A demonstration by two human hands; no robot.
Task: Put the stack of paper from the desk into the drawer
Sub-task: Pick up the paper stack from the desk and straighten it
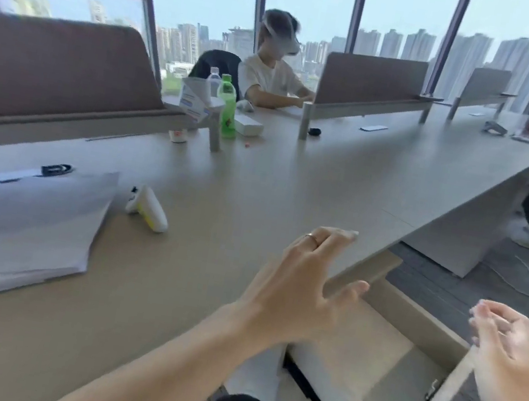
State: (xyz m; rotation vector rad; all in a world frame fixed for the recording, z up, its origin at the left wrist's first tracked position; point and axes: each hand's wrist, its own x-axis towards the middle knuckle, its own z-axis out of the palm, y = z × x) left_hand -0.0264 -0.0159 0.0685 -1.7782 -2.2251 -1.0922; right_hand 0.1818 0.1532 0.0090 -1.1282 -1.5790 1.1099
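The left hand [297,292] hovers over the front edge of the surface [259,178], its grip spread wide, fingers fanned and holding nothing; a ring [311,239] sits on one finger. The right hand [506,346] hangs above the far right corner of the open drawer [378,367], blurred, its grip loosely curled and seemingly empty, though the blur makes that hard to judge.

The paper [15,230] lies flat on the surface, well to the left of the left grip and apart from it, untouched. A white controller [149,208] rests just beside the paper's right edge, between it and the left grip. A pen-like item with a dark strap [18,173] lies on the paper's far side.

The drawer is pulled out below and to the right of the left grip, its bare bottom showing. Farther off, beyond both grips, stands a green bottle [228,108], and another person [272,76] sits there.
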